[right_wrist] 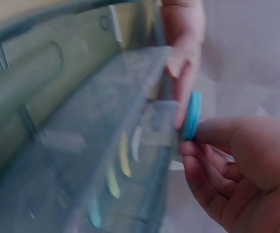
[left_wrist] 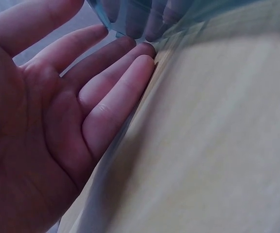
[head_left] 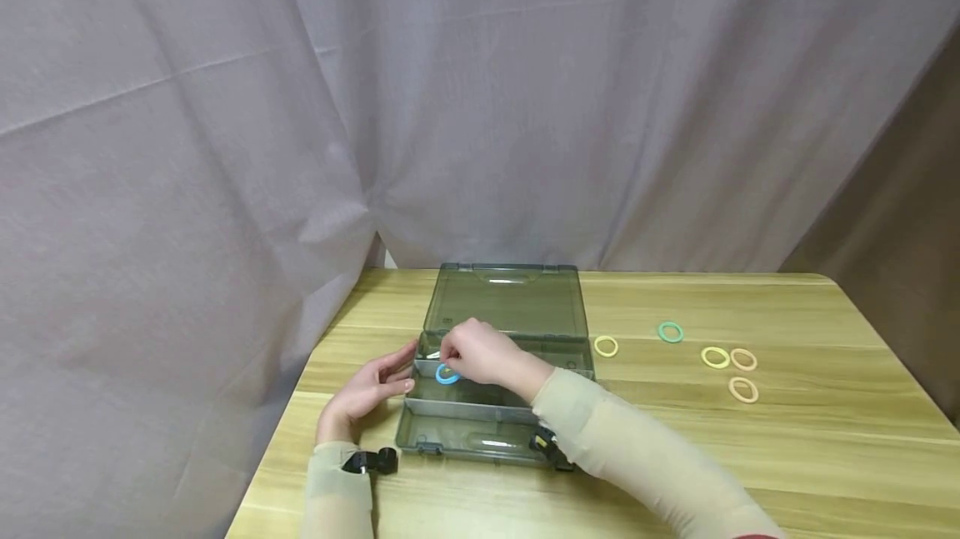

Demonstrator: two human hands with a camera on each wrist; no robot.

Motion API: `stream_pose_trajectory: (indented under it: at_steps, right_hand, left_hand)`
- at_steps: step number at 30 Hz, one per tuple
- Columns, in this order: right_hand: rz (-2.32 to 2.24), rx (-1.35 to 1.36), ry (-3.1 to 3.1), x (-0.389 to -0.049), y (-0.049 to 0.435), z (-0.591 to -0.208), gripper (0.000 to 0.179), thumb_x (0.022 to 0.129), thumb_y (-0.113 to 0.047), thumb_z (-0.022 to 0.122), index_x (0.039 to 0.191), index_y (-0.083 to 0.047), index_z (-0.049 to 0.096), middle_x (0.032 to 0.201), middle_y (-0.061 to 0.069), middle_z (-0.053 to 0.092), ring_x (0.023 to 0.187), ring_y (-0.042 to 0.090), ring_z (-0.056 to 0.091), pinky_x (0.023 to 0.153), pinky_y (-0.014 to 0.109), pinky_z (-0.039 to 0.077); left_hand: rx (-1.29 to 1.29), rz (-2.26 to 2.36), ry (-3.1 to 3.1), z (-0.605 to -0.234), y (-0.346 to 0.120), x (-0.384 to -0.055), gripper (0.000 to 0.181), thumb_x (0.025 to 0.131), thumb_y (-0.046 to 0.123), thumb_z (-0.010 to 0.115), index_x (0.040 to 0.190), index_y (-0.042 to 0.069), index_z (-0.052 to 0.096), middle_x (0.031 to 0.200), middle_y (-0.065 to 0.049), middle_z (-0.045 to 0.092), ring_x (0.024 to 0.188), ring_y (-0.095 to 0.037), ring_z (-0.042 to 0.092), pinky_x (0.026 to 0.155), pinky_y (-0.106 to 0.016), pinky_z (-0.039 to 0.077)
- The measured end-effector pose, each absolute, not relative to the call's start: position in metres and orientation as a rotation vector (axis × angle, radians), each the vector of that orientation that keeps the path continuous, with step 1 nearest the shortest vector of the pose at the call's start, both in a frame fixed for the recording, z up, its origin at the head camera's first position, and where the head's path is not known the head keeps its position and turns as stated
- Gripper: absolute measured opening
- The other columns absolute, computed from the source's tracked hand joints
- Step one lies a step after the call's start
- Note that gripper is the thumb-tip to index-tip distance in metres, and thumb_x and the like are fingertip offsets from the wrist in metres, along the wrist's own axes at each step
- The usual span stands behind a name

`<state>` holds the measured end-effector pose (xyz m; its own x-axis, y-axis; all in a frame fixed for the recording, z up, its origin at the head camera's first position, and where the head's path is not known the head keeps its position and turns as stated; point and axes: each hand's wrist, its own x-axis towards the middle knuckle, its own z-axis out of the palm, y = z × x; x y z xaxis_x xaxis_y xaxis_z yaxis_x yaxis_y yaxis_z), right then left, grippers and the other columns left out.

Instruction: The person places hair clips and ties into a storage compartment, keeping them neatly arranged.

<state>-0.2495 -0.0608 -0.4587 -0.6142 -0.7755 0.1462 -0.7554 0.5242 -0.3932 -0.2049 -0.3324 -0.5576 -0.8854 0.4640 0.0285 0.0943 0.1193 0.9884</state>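
While a left hand (head_left: 367,389) rests at a box (head_left: 450,431), a right hand (head_left: 483,351) pinches a blue ring (right_wrist: 192,115) over it

Seen closely in the right wrist view, the right thumb and fingers grip the blue ring by its rim, whose outer edge looks finely ridged. It is held above the box, near its left end, over the rear or middle compartment; which one is hard to tell. It looks light, stiff and fairly smooth, likelier to slip or twist than break; the rim seems the best hold.

The left hand's fingers are extended and relaxed, holding nothing, their tips at the box's left end, apparently touching.

The box is see-through grey-green, with long compartments and a lid (head_left: 510,301) folded back behind it. Blurred coloured slivers (right_wrist: 124,155) show at its wall; whether contents or reflections is unclear.

Right of the box, going outward, lie a yellow ring (head_left: 596,346), a green ring (head_left: 671,341), a second yellow ring (head_left: 715,366) and two peach rings (head_left: 742,379). Beneath the box is a wood-grain table (head_left: 862,439); behind it hangs a grey curtain (head_left: 525,106).
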Motion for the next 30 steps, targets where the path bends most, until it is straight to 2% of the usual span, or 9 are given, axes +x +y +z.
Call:
stream_pose_trajectory:
  at_steps: [9, 17, 26, 30]
  right_hand:
    - [-0.724, -1.169, 2.819, -0.239, -0.084, -0.488, 0.011, 0.096, -0.008, 0.077, 0.092, -0.014, 0.085, 0.090, -0.005, 0.079, 0.077, 0.007, 0.069, 0.070, 0.025, 0.060]
    - [-0.551, -1.261, 2.908, -0.234, -0.090, -0.494, 0.014, 0.095, -0.010, 0.078, 0.087, -0.018, 0.085, 0.085, -0.007, 0.077, 0.074, 0.007, 0.070, 0.063, 0.026, 0.061]
    - [-0.678, -1.177, 2.896, -0.230, -0.093, -0.502, 0.014, 0.090, -0.007, 0.079, 0.083, -0.018, 0.086, 0.077, -0.010, 0.076, 0.064, 0.004, 0.063, 0.062, 0.026, 0.058]
    - [-0.713, -1.118, 2.901, -0.228, -0.095, -0.503, 0.012, 0.092, -0.008, 0.080, 0.086, -0.016, 0.087, 0.082, -0.008, 0.079, 0.070, 0.005, 0.070, 0.066, 0.025, 0.061]
  left_hand:
    - [0.542, 1.825, 2.109, -0.557, -0.331, -0.205, 0.075, 0.105, 0.001, 0.064, 0.167, -0.006, 0.021, 0.173, -0.026, 0.016, 0.153, -0.050, 0.030, 0.117, -0.022, 0.041]
    - [0.535, 1.792, 2.145, -0.555, -0.332, -0.206, 0.075, 0.106, 0.004, 0.064, 0.167, -0.006, 0.021, 0.173, -0.027, 0.016, 0.153, -0.049, 0.030, 0.116, -0.021, 0.042]
    - [0.513, 1.782, 2.168, -0.555, -0.332, -0.206, 0.076, 0.105, 0.004, 0.066, 0.166, -0.005, 0.023, 0.173, -0.025, 0.019, 0.153, -0.048, 0.033, 0.117, -0.022, 0.040]
    - [0.501, 1.787, 2.165, -0.554, -0.331, -0.205, 0.076, 0.104, 0.005, 0.066, 0.166, -0.006, 0.023, 0.173, -0.024, 0.019, 0.152, -0.047, 0.034, 0.118, -0.023, 0.040]
